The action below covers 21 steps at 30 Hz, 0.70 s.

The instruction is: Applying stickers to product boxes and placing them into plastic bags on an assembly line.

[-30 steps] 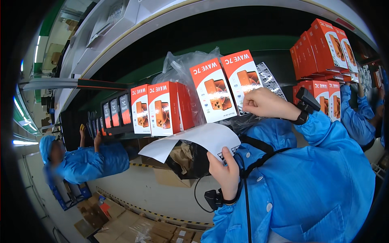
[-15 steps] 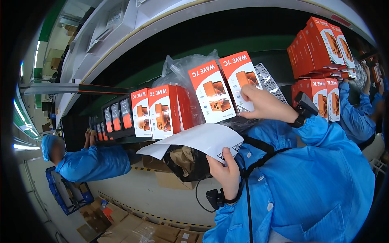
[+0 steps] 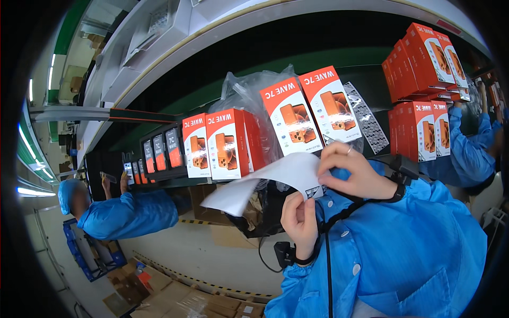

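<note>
A white, curling sticker sheet [image 3: 278, 169] hangs in front of me, a small patch of black-and-white triangle stickers left at its near right corner. My left hand [image 3: 300, 222] is closed, pinching that corner from below. My right hand [image 3: 356, 172], with a ring on one finger, is closed at the sheet's right edge, thumb and fingertips pressed together; whether a loose sticker is between them I cannot make out. Just beyond stand two red-and-white phone boxes, the left box [image 3: 291, 119] and the right box [image 3: 331, 106]. A silver-and-black patterned strip [image 3: 367, 119] lies beside them.
More phone boxes [image 3: 227, 146] stand to the left, near a black tray of phones [image 3: 159, 151]. Clear plastic wrap [image 3: 246, 93] is behind. Stacked red boxes [image 3: 419, 63] fill the right. Below the sheet sits a black-lined bin [image 3: 260, 220]. Co-workers [image 3: 127, 217] are at both sides.
My right hand has left the right phone box and come down to the sheet's edge. The sheet has shifted right and bent, and my left hand's fingers have curled in.
</note>
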Available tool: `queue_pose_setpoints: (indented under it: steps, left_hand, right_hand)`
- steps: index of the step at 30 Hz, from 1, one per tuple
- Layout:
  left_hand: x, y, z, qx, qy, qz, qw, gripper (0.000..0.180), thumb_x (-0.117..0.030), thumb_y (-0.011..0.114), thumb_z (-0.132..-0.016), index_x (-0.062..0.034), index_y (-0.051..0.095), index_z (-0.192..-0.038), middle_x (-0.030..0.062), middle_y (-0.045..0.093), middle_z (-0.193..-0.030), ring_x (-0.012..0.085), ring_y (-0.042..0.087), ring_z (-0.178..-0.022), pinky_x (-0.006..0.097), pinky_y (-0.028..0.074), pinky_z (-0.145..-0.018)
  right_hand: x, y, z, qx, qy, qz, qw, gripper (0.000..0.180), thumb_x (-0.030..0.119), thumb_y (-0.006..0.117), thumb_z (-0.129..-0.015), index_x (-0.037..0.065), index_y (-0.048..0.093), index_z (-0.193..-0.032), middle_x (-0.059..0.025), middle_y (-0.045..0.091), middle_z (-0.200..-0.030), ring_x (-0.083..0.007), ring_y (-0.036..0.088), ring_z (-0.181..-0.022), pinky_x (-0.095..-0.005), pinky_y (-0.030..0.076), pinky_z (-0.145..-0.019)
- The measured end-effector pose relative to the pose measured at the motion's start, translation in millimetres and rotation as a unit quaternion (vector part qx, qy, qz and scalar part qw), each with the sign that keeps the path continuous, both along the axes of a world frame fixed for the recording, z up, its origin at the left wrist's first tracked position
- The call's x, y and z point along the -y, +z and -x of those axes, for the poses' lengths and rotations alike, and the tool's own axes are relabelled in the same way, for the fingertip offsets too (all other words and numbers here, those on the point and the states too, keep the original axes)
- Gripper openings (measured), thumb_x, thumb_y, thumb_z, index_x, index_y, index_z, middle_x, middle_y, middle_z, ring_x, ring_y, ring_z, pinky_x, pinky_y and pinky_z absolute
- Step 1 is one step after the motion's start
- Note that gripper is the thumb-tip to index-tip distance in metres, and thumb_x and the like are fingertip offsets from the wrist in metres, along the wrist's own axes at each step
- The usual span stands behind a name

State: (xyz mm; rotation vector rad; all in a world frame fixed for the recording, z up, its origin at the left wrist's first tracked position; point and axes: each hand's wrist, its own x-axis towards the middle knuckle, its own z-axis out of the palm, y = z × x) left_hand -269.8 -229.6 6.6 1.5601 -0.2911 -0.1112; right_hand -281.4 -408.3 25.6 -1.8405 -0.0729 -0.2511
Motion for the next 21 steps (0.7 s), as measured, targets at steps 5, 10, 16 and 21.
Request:
queue_pose_setpoints:
  steps: [5, 10, 16, 21]
  left_hand:
    - [-6, 6, -5, -0.035, -0.021, 0.017, 0.999, 0.012, 0.002, 0.057, -0.089, 0.0075, 0.056, -0.099, 0.0103, 0.057, -0.097, 0.0116, 0.056, -0.081, 0.02, 0.045, -0.07]
    - [-14, 6, -13, -0.023, -0.051, -0.01, 0.998, 0.012, 0.001, 0.055, -0.09, 0.007, 0.058, -0.101, 0.0102, 0.058, -0.096, 0.0111, 0.056, -0.081, 0.02, 0.045, -0.07]
    - [-20, 13, -19, -0.045, -0.012, -0.048, 0.998, 0.012, 0.002, 0.053, -0.091, 0.0056, 0.058, -0.102, 0.0074, 0.059, -0.098, 0.01, 0.057, -0.084, 0.021, 0.045, -0.073]
    - [-24, 11, -25, -0.047, 0.025, -0.048, 0.997, 0.012, 0.001, 0.055, -0.09, 0.0053, 0.059, -0.1, 0.0066, 0.06, -0.096, 0.0087, 0.057, -0.081, 0.02, 0.046, -0.069]
  right_hand:
    - [-17, 5, -2, -0.014, 0.044, -0.026, 0.999, 0.018, 0.011, 0.071, -0.077, 0.004, 0.065, -0.093, -0.007, 0.064, -0.09, -0.0203, 0.061, -0.085, -0.0317, 0.048, -0.075]
    - [-26, 12, -3, -0.066, 0.028, -0.054, 0.996, 0.019, 0.012, 0.072, -0.077, 0.002, 0.064, -0.092, -0.0076, 0.065, -0.087, -0.02, 0.064, -0.078, -0.0289, 0.05, -0.069]
    - [-35, 10, -18, -0.074, 0.021, -0.051, 0.996, 0.016, 0.012, 0.072, -0.078, 0.001, 0.065, -0.086, -0.0082, 0.068, -0.086, -0.0188, 0.066, -0.077, -0.0278, 0.051, -0.069]
    - [-41, 8, -30, -0.1, 0.042, -0.085, 0.99, 0.013, 0.008, 0.072, -0.078, -0.001, 0.065, -0.085, -0.0089, 0.068, -0.088, -0.0164, 0.067, -0.08, -0.0274, 0.053, -0.072]
